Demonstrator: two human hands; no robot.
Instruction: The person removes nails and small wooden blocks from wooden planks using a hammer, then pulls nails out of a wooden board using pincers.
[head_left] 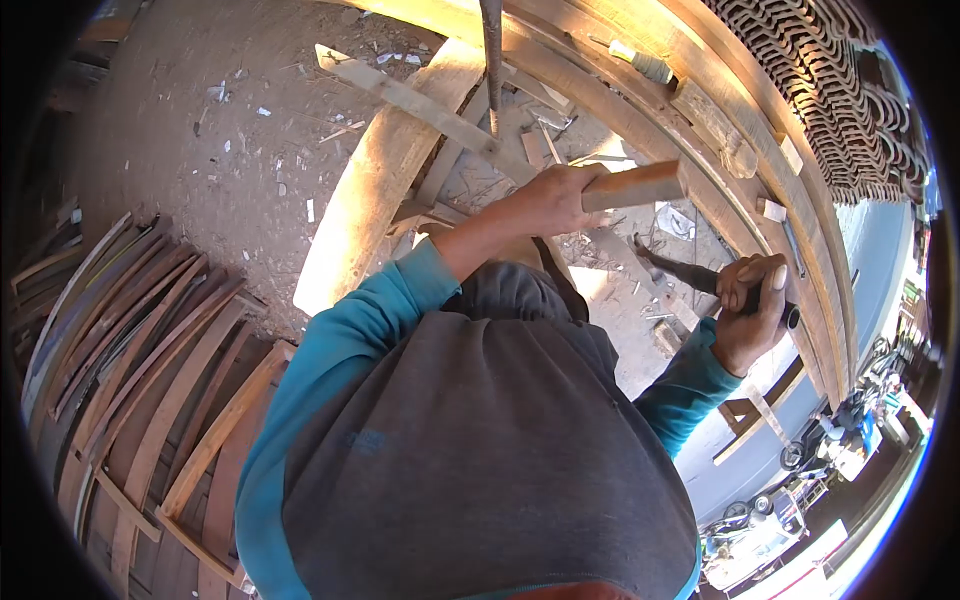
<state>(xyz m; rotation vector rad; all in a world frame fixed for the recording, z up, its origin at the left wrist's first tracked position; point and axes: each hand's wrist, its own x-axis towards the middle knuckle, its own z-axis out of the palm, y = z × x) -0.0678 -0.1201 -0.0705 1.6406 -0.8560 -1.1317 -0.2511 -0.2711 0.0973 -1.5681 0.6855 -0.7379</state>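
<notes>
My left hand (556, 200) is closed around a short wooden piece (640, 186), whose squared end points right toward the curved beams. In my right hand (750, 305), the fingers wrap round the dark handle of a hammer (690, 272). Its narrow head end points left, below the wooden piece and apart from it. A long wooden strip (420, 105) slants beneath my left hand, crossing a broad plank (385, 180) in the sunlight.
Long curved wooden beams (740, 215) sweep down the right side, with small blocks (771, 210) on them. Corrugated tiles (790, 80) are stacked beyond. A metal rod (492, 60) stands at top centre. Many curved wooden pieces (180, 410) lie left. Scraps litter the ground.
</notes>
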